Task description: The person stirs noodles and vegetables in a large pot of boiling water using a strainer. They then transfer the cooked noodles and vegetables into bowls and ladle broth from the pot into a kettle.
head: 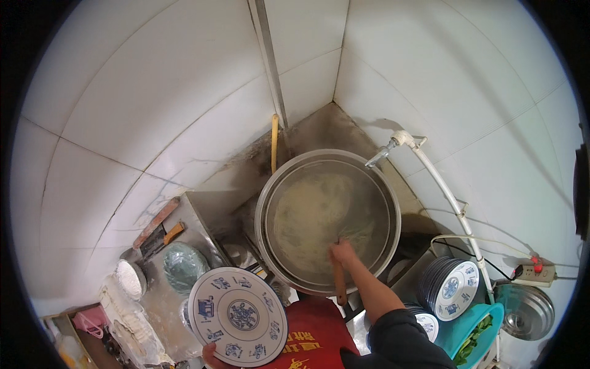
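In front of me stands a large round metal pot [259,217] with cloudy liquid and pale noodles [313,207] in it. My right hand [343,252] grips a wooden-handled utensil [340,286] over the near side of the pot. The handle points back towards me, and the utensil's head is hidden in the pot. My left hand [209,355] holds a white plate with blue patterns [242,316] by its lower left rim. Its face is towards the camera, and nothing lies on it. Most of this hand is hidden behind the plate.
On the left counter [173,330] are a cleaver [159,240], a bowl of white powder [130,279] and a bagged round item [184,266]. To the right stand stacked plates [454,288], a turquoise basket of greens [474,336] and a power strip [534,275]. A tap [382,152] overhangs the pot.
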`<state>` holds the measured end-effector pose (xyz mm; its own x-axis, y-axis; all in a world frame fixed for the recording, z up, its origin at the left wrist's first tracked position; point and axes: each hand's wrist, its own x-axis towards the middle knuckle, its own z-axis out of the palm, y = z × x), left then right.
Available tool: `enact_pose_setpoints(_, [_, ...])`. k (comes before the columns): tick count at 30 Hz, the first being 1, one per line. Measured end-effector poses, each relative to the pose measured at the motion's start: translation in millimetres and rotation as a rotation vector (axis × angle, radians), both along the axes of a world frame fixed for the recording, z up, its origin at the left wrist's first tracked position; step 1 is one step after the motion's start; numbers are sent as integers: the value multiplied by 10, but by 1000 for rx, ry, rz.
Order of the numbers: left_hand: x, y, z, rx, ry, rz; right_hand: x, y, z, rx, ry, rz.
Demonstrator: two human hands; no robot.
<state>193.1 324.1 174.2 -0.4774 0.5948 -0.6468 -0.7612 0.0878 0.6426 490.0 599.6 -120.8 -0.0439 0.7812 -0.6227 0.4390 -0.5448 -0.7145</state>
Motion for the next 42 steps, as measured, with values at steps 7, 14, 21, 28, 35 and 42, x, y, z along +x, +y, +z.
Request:
enact_pose_setpoints(7, [-73,-50,-29,-70,-21,20,143,93,-309,-397,594,-159])
enact_pose_setpoints(14, [-159,-123,-125,-58,-50,39,-3,-193,-572,299,-357,199])
enact_pose_setpoints(21, [-357,-191,-227,41,-126,-41,-16,-446,417,26,4,196])
enact_pose_setpoints(28, [-630,-238,-412,190,-157,-169,5,-1203,1605,33,331,-45])
enact_pose_setpoints(35, [-785,-296,-384,214,-170,-248,-100,-1382,1690,57,310,-205])
enact_pose_setpoints(42, [-761,-266,-298,234,-198,-248,114,-1676,1848,-72,614,-357])
